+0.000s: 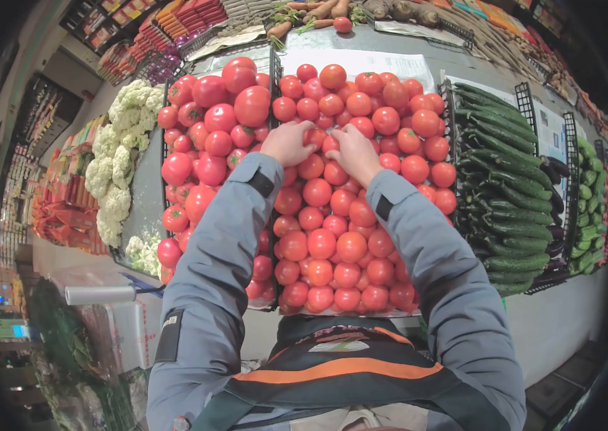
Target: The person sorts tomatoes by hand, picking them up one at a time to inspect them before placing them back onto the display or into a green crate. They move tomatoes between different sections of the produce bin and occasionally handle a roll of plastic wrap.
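My left hand (291,143) is over the right-hand tomato display, its fingers curled against a small red tomato (314,137). Close beside it, my right hand (355,151) has its fingers bent around another tomato (330,144). Both tomatoes sit among the rows of red tomatoes (351,246), and the fingers partly cover them. To the left of my left hand, past a black divider, lie larger pinkish tomatoes (210,169). My forearms hide part of both tomato sections.
Cucumbers (508,187) are stacked to the right, with dark eggplants (554,169) beyond. Cauliflower (113,169) stands at the left. At the back are carrots (325,10) and a lone tomato (342,25). A plastic-bag roll (100,295) juts out at the lower left.
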Available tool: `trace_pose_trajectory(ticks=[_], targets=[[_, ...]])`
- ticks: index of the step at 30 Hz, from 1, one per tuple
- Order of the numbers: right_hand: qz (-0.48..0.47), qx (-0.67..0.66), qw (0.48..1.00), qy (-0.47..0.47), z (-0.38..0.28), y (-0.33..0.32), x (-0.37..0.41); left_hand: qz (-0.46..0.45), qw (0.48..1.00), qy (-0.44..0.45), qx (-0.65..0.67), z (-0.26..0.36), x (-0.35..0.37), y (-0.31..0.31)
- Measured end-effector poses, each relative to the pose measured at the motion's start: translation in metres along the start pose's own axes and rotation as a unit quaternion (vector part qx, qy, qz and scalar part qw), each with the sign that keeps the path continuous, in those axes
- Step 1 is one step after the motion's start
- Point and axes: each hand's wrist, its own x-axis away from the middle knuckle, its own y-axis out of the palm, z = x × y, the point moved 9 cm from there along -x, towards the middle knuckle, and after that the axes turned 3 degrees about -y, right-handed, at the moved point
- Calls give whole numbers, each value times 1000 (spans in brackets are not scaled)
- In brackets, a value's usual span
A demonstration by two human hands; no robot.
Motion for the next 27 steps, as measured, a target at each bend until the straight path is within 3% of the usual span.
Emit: trace_pose_trajectory(ticks=[6,9,12,15,21,23,27], targets=[[-14,-31,999,-30,2,-47,2,-10,999,-25,-30,6,-10,0],[39,159,985,48,34,-84,11,102,994,40,-4,36,-24,-8],[34,230,971,56,48,-84,18,97,992,76,17,76,-33,12],[93,340,935,22,57,-79,15,110,993,34,-16,98,-40,29],[43,144,987,54,73,-97,14,118,992,33,2,94,-33,20],[30,74,993,86,83,-102,14,34,996,80,15,93,-32,28],[55,20,995,86,89,-107,13,-19,993,118,16,99,-27,35]])
